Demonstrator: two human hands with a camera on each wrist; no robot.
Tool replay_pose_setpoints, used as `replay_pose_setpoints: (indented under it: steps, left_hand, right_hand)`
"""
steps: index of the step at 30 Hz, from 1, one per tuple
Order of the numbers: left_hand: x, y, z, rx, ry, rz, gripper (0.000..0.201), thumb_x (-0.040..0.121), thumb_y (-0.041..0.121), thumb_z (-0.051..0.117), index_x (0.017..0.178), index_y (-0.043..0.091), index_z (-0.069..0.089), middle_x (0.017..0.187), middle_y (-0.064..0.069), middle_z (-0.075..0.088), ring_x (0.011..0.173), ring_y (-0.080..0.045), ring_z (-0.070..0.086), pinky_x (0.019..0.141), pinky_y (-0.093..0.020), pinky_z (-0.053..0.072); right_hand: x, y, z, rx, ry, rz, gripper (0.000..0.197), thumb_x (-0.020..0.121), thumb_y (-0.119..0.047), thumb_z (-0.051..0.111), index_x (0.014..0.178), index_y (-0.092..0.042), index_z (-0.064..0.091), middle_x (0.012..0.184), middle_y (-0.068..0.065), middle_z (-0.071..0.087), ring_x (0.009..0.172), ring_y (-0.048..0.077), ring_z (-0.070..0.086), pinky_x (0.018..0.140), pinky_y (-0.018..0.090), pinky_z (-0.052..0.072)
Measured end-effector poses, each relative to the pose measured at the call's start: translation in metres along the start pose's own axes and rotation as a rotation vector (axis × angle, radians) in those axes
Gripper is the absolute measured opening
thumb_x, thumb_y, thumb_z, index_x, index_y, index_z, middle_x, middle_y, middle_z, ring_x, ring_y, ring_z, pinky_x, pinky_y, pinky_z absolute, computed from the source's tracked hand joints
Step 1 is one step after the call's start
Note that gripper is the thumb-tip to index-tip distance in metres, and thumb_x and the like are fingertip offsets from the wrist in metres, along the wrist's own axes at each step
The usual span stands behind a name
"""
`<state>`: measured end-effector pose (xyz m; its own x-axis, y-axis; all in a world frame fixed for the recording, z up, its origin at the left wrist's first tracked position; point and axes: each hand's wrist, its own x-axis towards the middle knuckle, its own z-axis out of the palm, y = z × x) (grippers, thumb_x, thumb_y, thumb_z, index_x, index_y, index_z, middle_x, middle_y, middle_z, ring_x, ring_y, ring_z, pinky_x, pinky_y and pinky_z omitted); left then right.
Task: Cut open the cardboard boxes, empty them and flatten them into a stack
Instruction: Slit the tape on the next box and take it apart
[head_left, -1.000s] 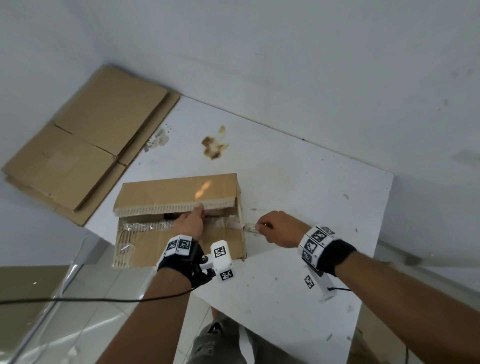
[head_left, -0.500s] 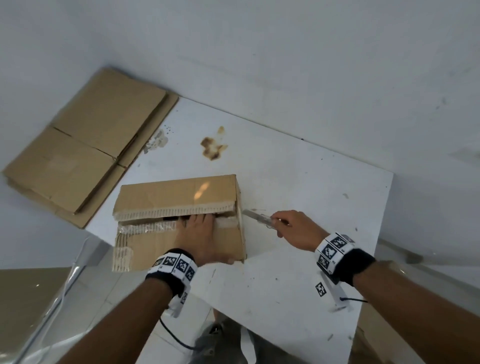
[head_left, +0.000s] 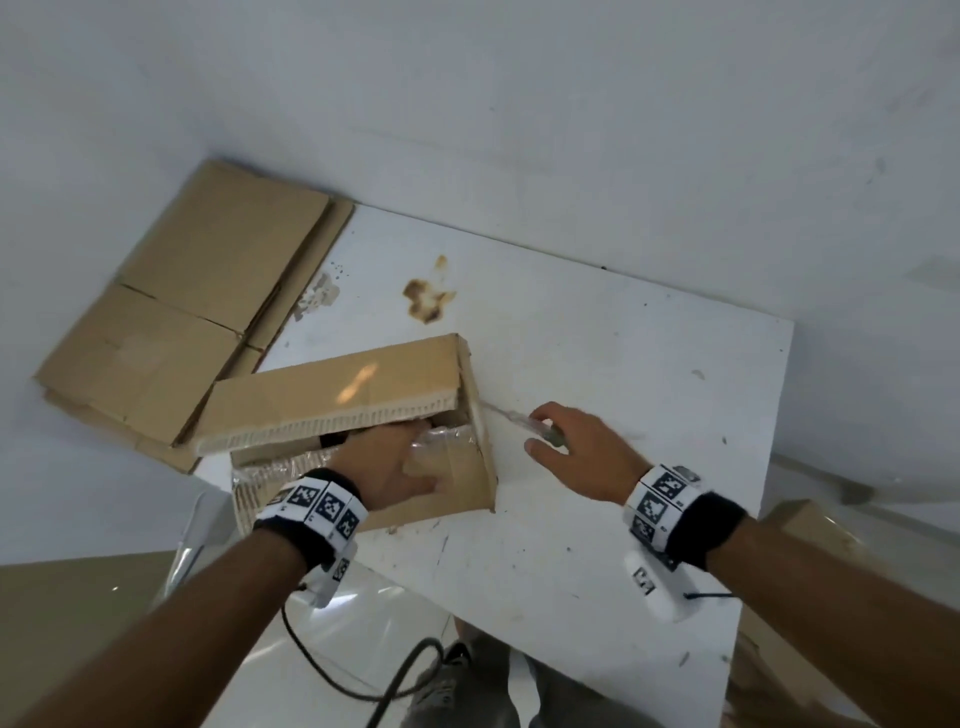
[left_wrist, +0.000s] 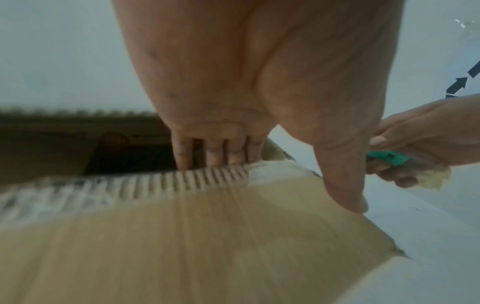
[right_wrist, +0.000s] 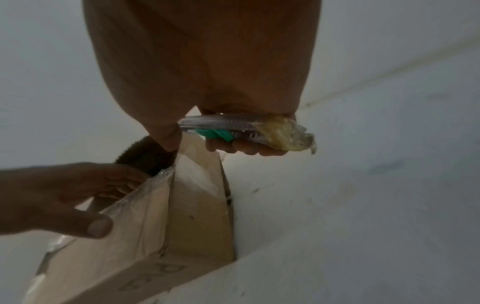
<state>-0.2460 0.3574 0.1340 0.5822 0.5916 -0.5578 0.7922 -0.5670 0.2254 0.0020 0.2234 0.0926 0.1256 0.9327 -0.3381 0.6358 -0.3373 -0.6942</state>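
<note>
The brown corrugated cardboard box (head_left: 363, 431) lies near the 9 o'clock edge of the white worktop (head_left: 597, 374), top seam parted. The left hand (head_left: 387, 467) hooks its fingers (left_wrist: 211, 153) over the near flap's cut edge into the opening. The right hand (head_left: 576, 449), at the box's 3 o'clock end, grasps a clear-bodied utility knife with green slider (right_wrist: 233, 128). Risk: the knife stands close beside the left hand; a slip toward 9 o'clock would probably cut it.

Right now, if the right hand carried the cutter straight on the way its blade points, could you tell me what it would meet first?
Most likely the cardboard box: the right hand grips the cutter with its blade aimed at the box's near end wall. Whether the tip already touches is unclear, as the blade is blurred.
</note>
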Motion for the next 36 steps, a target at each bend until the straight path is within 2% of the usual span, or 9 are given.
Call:
replay_pose_setpoints:
  steps: [2, 6, 10, 15, 19, 22, 27, 31, 36]
  left_hand:
    - [0.003, 0.007, 0.010, 0.082, 0.046, -0.002, 0.094, 0.078, 0.066, 0.072, 0.151, 0.022, 0.034, 0.152, -0.001, 0.044, 0.139, -0.026, 0.042, 0.116, -0.043, 0.032]
    - [-0.002, 0.013, 0.038, 0.132, 0.219, 0.022, 0.086, 0.086, 0.062, 0.066, 0.154, 0.019, 0.034, 0.154, -0.003, 0.045, 0.139, -0.023, 0.044, 0.118, -0.038, 0.030]
    - [-0.004, 0.007, 0.061, 0.201, 0.179, 0.035, 0.132, 0.058, 0.097, 0.050, 0.157, 0.013, 0.027, 0.162, -0.006, 0.032, 0.148, -0.026, 0.033, 0.124, -0.045, 0.023]
    - [0.013, 0.016, 0.059, 0.403, 0.269, 0.067, 0.135, 0.054, 0.091, 0.063, 0.156, 0.011, 0.028, 0.156, -0.008, 0.037, 0.137, -0.029, 0.038, 0.117, -0.048, 0.030]
    - [0.022, 0.020, 0.046, 0.559, 0.182, 0.003, 0.142, 0.061, 0.100, 0.046, 0.161, 0.012, -0.004, 0.167, -0.012, 0.006, 0.152, -0.038, 0.007, 0.121, -0.058, 0.001]
    - [0.033, 0.022, 0.039, 0.611, 0.133, -0.046, 0.152, 0.048, 0.108, 0.035, 0.158, 0.015, -0.015, 0.168, -0.014, -0.015, 0.149, -0.050, -0.020, 0.112, -0.073, -0.018]
    - [0.048, 0.032, 0.035, 0.359, 0.075, -0.027, 0.154, 0.042, 0.099, 0.061, 0.157, 0.014, 0.005, 0.167, -0.010, 0.001, 0.153, -0.044, 0.003, 0.120, -0.069, 0.008]
    - [0.046, 0.022, 0.035, 0.284, 0.065, 0.009, 0.143, 0.045, 0.092, 0.069, 0.156, 0.021, 0.012, 0.168, -0.002, -0.001, 0.154, -0.038, 0.004, 0.119, -0.070, 0.011]
    - [0.057, 0.028, 0.028, 0.330, 0.027, -0.001, 0.149, 0.038, 0.095, 0.066, 0.155, 0.017, 0.015, 0.165, -0.007, 0.006, 0.152, -0.040, 0.011, 0.119, -0.069, 0.015]
  right_hand:
    - [0.001, -0.005, 0.018, 0.126, -0.066, 0.108, 0.043, 0.095, -0.056, 0.057, 0.122, -0.024, 0.050, 0.094, -0.007, 0.057, 0.081, 0.013, 0.056, 0.068, 0.029, 0.041]
    - [-0.001, -0.009, 0.054, 0.219, -0.123, 0.237, 0.053, 0.092, -0.054, 0.064, 0.130, -0.020, 0.048, 0.108, 0.000, 0.057, 0.095, 0.020, 0.058, 0.074, 0.032, 0.042]
    - [-0.003, -0.009, 0.070, 0.287, -0.117, 0.258, 0.054, 0.090, -0.051, 0.069, 0.126, -0.017, 0.048, 0.110, 0.005, 0.059, 0.101, 0.026, 0.060, 0.077, 0.033, 0.045]
    - [-0.007, 0.000, 0.070, 0.247, -0.090, 0.253, 0.056, 0.086, -0.052, 0.072, 0.122, -0.017, 0.048, 0.105, 0.005, 0.060, 0.096, 0.024, 0.060, 0.080, 0.036, 0.049]
    - [-0.010, 0.007, 0.070, 0.305, -0.040, 0.278, 0.056, 0.083, -0.056, 0.074, 0.118, -0.020, 0.049, 0.092, -0.001, 0.055, 0.078, 0.019, 0.054, 0.071, 0.031, 0.046]
    - [-0.009, 0.011, 0.071, 0.328, -0.013, 0.284, 0.055, 0.082, -0.056, 0.075, 0.115, -0.021, 0.049, 0.083, -0.005, 0.050, 0.069, 0.013, 0.048, 0.065, 0.028, 0.043]
    - [-0.008, 0.016, 0.066, 0.293, 0.016, 0.253, 0.050, 0.086, -0.055, 0.071, 0.118, -0.023, 0.050, 0.084, -0.008, 0.051, 0.073, 0.009, 0.051, 0.067, 0.026, 0.043]
    - [-0.002, 0.017, 0.057, 0.209, -0.016, 0.210, 0.049, 0.091, -0.059, 0.062, 0.121, -0.021, 0.050, 0.088, -0.006, 0.054, 0.077, 0.013, 0.053, 0.068, 0.029, 0.043]
    - [0.008, 0.018, 0.048, 0.083, -0.072, 0.175, 0.048, 0.096, -0.060, 0.052, 0.126, -0.024, 0.054, 0.110, 0.000, 0.062, 0.098, 0.020, 0.059, 0.088, 0.040, 0.051]
